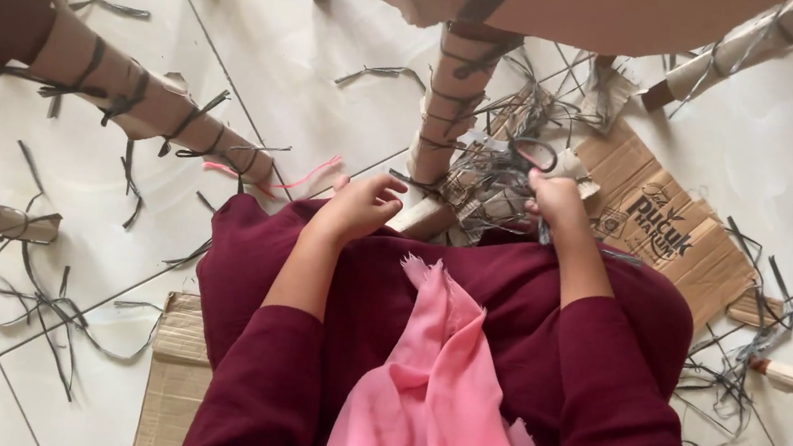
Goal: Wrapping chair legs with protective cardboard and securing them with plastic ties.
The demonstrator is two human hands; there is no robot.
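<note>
A tan cardboard tube bound with dark strips (452, 99) is stood upright on the floor, its long axis running far from both hands. Its near base is pinched by the left hand (361, 207); black-handled scissors (533, 155) are gripped by the right hand (555, 200), just right of it.

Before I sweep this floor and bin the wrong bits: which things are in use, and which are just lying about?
In use: right hand holding scissors; left hand on the strap-bound cardboard roll.

Lying about: loose strap offcuts, flattened cardboard, other bound rolls.
</note>
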